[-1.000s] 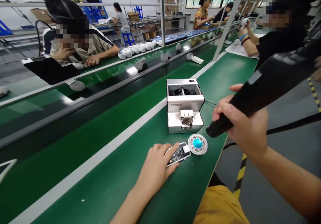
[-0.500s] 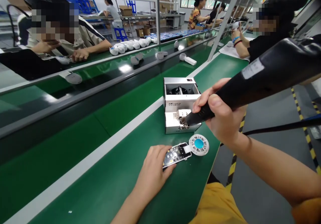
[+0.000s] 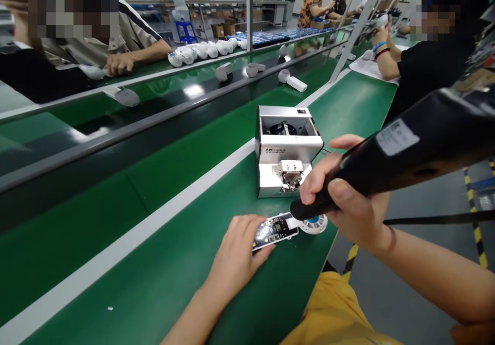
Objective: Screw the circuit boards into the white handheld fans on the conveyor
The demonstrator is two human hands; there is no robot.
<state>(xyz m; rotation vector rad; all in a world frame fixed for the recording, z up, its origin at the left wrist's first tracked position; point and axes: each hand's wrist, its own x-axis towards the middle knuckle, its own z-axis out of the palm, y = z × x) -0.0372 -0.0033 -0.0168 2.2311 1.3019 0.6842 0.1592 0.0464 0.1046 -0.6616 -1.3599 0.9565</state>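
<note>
My right hand is wrapped round a black electric screwdriver, its nose pointing down and left. That nose is over the neck of a white handheld fan, hiding part of its round head; whether it touches cannot be made out. My left hand grips the fan's handle end, thumb on the near side and fingers on the far side. A dark circuit board shows in the opened handle. Just beyond the fan stands a silver screw feeder with an open top bin.
A conveyor belt runs along the bench's far side, carrying several white fans. Bagged white pieces line its far edge. A co-worker sits across at left, another at far right. A metal post rises beyond the belt.
My right hand has brought the screwdriver's nose from the screw feeder's outlet down to the fan's neck. The left hand still holds the fan's handle. The view has shifted slightly.
</note>
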